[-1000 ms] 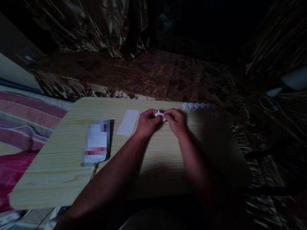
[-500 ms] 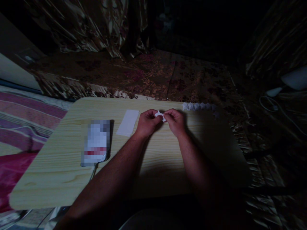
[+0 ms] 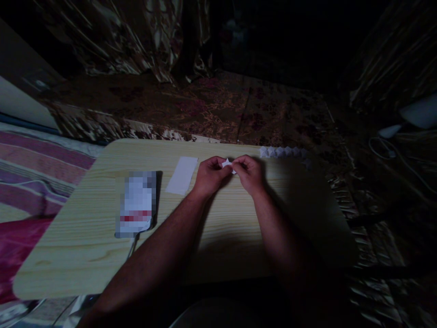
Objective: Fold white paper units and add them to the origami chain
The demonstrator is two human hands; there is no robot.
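A small white paper star [image 3: 226, 162] is pinched between my two hands above the far middle of the table. My left hand [image 3: 210, 175] grips its left side, thumb on top. On its right side, the thumb and fingertips of my right hand [image 3: 251, 173] close on it. Fingers cover much of the star. Left of my left hand lies a stack or sheet of white paper strips [image 3: 182, 175]; which of these cannot be made out. Several folded white paper stars [image 3: 280, 151] sit in a row along the far edge, right of my right hand.
The pale wooden table [image 3: 85, 218] has rounded corners. A phone-like object [image 3: 136, 205], blurred out, lies at left with a cable [image 3: 132, 246] running from it. Beyond the table is a patterned fabric-covered seat [image 3: 205, 105]. Striped bedding [image 3: 41, 159] is at left.
The paper star has turned slightly between my fingers, and its upper point now sits a little further right. My hands and arms stay in nearly the same place.
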